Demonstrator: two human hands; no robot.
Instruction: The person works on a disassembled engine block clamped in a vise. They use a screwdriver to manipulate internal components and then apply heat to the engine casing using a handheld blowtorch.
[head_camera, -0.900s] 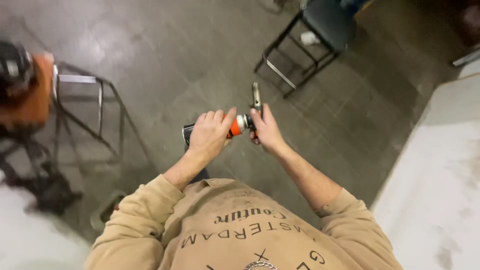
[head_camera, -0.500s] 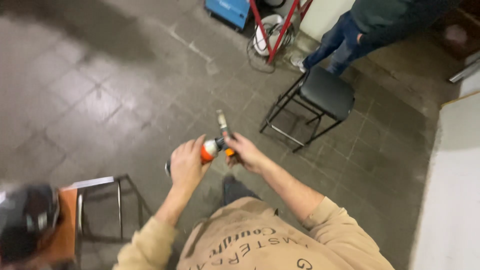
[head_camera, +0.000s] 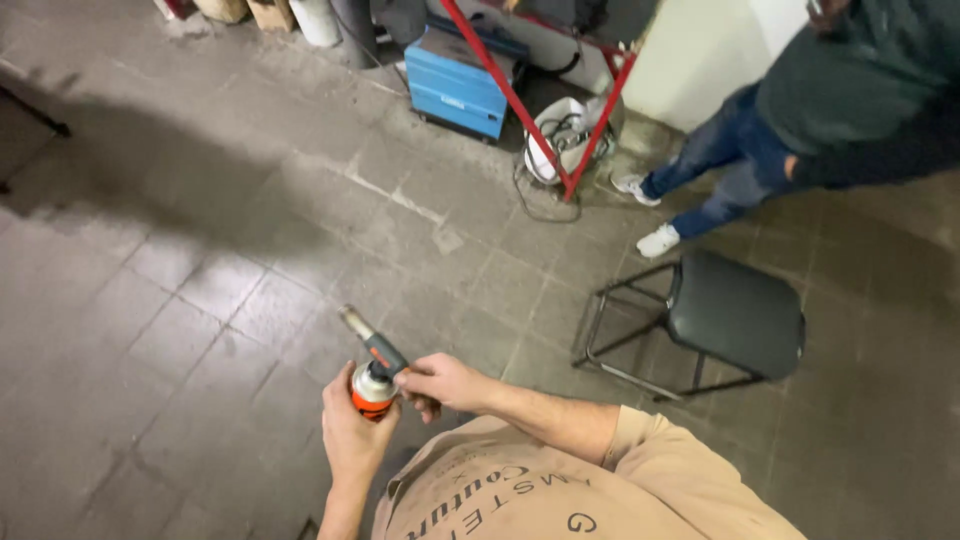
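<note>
View has swung since the earlier frames: the stool with the helmet at the near left is gone, and the far wall gear plus another person now show fully at the far right. Both hands have stayed on the same tool, now lower in frame, near centre. Left hand (head_camera: 352, 432) is wrapped shut around the gas canister (head_camera: 371, 390), a small metal cylinder with an orange band and silvery shoulder; only its top shows above the fingers. Right hand (head_camera: 446, 381) is closed around the torch head (head_camera: 378, 350), a dark grey body with an orange trim and a thin metal nozzle angling up and to the far left. Torch head sits directly on top of the canister, touching it; the right hand comes in from the right, the left from below. Person wears a tan shirt (head_camera: 600, 490) with dark print. Floor (head_camera: 200, 260) is grey square tile, worn and stained, with pale grout lines. To the right stands a stool (head_camera: 735, 312), black padded seat on a thin black metal frame. Far centre: blue metal box (head_camera: 457, 85), a red tube frame (head_camera: 560, 130) and a white bucket (head_camera: 565, 135) with coiled cable. Other person (head_camera: 800, 110): dark top, blue jeans, white shoes, standing just beyond the stool.
</note>
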